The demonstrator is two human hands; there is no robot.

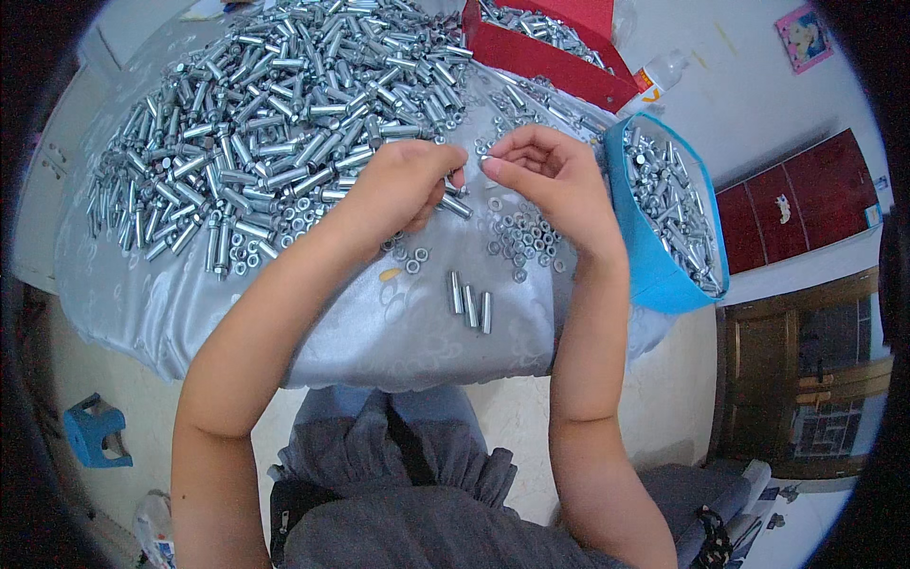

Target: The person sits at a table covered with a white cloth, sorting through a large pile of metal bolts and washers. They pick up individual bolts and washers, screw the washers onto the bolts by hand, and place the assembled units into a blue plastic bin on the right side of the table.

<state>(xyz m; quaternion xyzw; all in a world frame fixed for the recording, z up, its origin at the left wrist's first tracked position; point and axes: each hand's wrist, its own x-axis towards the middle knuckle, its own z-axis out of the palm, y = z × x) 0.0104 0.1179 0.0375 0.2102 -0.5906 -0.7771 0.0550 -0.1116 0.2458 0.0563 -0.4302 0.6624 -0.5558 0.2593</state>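
My left hand (403, 185) is closed, thumb against curled fingers, above the front edge of a big heap of silvery anchor bolts (313, 104). What it grips, if anything, is hidden by the fingers. A little to the right, my right hand (559, 180) is closed in a pinch, with a small shiny metal piece (484, 161) at the thumb and fingertip; its kind is too small to tell. Loose hex nuts (526, 237) lie below the right hand. Three metal sleeves (470, 305) rest side by side nearer to me on the silvery tablecloth (398, 332).
At the table's right edge stands a blue container (654, 275) full of metal fasteners. Behind it are a red box (550, 62) holding more fasteners and a clear plastic bottle (664, 71). A blue stool (98, 431) is on the floor at left.
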